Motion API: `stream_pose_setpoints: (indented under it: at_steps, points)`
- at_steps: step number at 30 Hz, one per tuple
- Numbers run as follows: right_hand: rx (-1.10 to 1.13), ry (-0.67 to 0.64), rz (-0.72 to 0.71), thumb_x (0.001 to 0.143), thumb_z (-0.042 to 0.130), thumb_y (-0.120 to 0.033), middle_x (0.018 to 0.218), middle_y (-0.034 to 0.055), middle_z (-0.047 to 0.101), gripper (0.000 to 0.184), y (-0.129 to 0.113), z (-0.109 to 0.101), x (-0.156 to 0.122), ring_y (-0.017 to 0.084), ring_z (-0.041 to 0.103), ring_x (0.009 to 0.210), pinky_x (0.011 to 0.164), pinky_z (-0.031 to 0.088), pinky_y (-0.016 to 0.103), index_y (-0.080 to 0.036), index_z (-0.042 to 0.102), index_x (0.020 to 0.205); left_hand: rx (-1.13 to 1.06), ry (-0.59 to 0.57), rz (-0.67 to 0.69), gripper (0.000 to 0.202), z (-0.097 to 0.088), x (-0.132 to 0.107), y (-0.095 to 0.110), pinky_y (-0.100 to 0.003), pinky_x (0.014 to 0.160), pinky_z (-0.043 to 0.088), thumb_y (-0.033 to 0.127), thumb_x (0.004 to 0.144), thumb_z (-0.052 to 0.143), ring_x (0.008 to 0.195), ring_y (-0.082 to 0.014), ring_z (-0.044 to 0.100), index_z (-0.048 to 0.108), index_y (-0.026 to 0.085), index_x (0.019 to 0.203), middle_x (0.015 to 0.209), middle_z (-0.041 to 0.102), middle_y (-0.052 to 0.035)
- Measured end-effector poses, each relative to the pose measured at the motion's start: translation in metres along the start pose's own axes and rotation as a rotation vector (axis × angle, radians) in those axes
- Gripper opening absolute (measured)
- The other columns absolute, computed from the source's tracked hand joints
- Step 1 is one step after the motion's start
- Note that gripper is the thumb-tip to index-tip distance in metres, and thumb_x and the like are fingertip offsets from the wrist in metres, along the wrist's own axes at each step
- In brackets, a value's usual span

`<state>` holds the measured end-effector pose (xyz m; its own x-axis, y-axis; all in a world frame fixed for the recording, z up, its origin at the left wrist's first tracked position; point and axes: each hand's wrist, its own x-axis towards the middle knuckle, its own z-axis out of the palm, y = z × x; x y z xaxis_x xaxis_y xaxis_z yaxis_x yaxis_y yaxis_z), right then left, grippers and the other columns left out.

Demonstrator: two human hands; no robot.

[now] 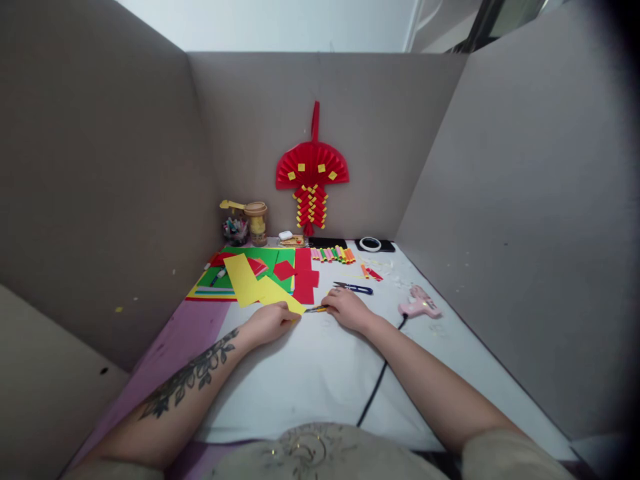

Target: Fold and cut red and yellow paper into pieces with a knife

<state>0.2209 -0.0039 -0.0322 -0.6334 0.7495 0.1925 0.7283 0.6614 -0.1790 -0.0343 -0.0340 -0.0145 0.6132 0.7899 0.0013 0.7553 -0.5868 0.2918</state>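
Observation:
My left hand (270, 325) is closed on the near end of a yellow paper strip (277, 293), pinching it just above the table. My right hand (347, 308) grips a slim yellow-and-dark craft knife (320, 308), whose blade points left and meets the tip of the strip. Whether the blade has gone into the paper I cannot tell. A second yellow paper piece (241, 279) lies at the far end of the strip. Just beyond my right hand rest dark blue thread snips (355, 288).
Coloured paper sheets (285, 259) are stacked at the back left, beside red paper (303, 293). Several small paper rolls (334, 255) line the back. A pink glue gun (420, 305) lies right, its black cord (373, 400) running forward. A red fan ornament (313, 163) hangs on the back panel.

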Motion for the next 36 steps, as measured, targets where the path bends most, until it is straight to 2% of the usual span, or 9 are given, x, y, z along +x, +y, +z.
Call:
stream_pose_setpoints:
  at_steps: [5, 13, 22, 36]
  points:
    - [-0.044, -0.015, -0.002, 0.088, 0.049, -0.021, 0.090, 0.0074, 0.061, 0.020, -0.002, -0.002, 0.001, 0.019, 0.051, 0.090, 0.080, 0.033, 0.030, -0.020, 0.066, 0.098, 0.117, -0.043, 0.028, 0.041, -0.007, -0.002, 0.003, -0.025, 0.057, 0.034, 0.042, 0.093, 0.029, 0.072, -0.0168, 0.057, 0.064, 0.032, 0.112, 0.084, 0.061, -0.0050]
    - [-0.041, -0.043, -0.003, 0.087, 0.049, -0.020, 0.091, 0.0075, 0.062, 0.020, -0.004, -0.003, 0.002, 0.018, 0.051, 0.089, 0.077, 0.033, 0.029, -0.019, 0.066, 0.098, 0.151, -0.098, 0.028, 0.044, -0.009, -0.001, 0.002, -0.026, 0.053, 0.031, 0.042, 0.093, 0.024, 0.071, -0.0187, 0.059, 0.062, 0.031, 0.115, 0.087, 0.063, -0.0065]
    - [-0.072, -0.034, -0.022, 0.088, 0.049, -0.020, 0.089, 0.0065, 0.063, 0.019, -0.008, -0.003, 0.001, 0.018, 0.052, 0.086, 0.074, 0.033, 0.028, -0.020, 0.066, 0.097, 0.022, -0.121, 0.032, 0.037, -0.007, 0.002, -0.006, -0.023, 0.065, 0.037, 0.043, 0.091, 0.035, 0.074, -0.0175, 0.059, 0.062, 0.030, 0.112, 0.088, 0.065, -0.0052]
    - [-0.020, -0.024, -0.050, 0.085, 0.051, -0.017, 0.088, 0.0065, 0.063, 0.019, -0.009, -0.001, -0.002, 0.018, 0.052, 0.086, 0.075, 0.035, 0.028, -0.019, 0.066, 0.096, -0.038, -0.104, 0.028, 0.033, -0.005, 0.003, -0.009, -0.022, 0.063, 0.037, 0.040, 0.088, 0.041, 0.074, -0.0171, 0.060, 0.064, 0.030, 0.108, 0.086, 0.066, -0.0042]
